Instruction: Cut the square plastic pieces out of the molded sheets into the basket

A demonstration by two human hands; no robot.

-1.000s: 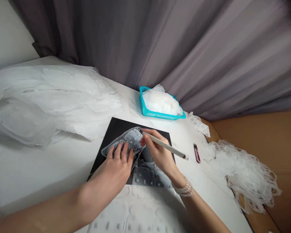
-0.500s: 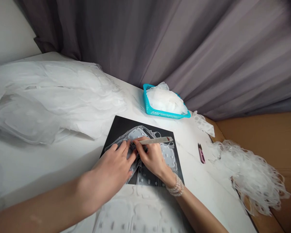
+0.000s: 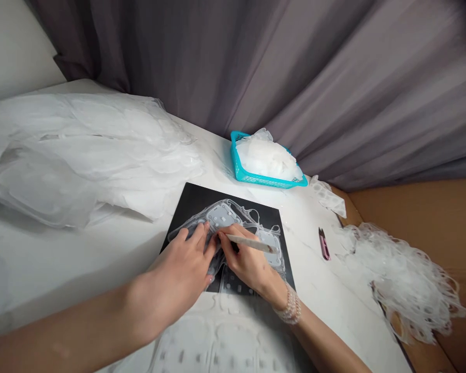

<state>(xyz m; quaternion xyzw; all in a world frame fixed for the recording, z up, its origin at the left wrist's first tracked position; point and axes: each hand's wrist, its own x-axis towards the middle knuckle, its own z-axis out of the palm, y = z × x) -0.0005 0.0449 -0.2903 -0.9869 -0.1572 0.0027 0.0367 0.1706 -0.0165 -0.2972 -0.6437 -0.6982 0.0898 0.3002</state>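
Observation:
A clear moulded plastic sheet [image 3: 225, 215] with several raised pads lies across a black mat [image 3: 190, 199] on the white table. My left hand [image 3: 186, 264] presses flat on the sheet's left part, fingers spread. My right hand [image 3: 248, 259] grips a thin white pen-like knife [image 3: 252, 243], its tip set on the sheet just right of my left fingertips. A bead bracelet sits on my right wrist. More of the sheet runs down toward me under my arms.
A turquoise basket [image 3: 238, 173] of white plastic pieces stands behind the mat. A heap of clear sheets [image 3: 81, 150] fills the left. Small pink snips [image 3: 324, 243] lie to the right, near a pile of frilly offcuts [image 3: 404, 280] in a cardboard box. A grey curtain hangs behind.
My right hand moved left to the sheet beside my left fingers, and the knife swung from pointing down-right to lying nearly level. The view shifted slightly.

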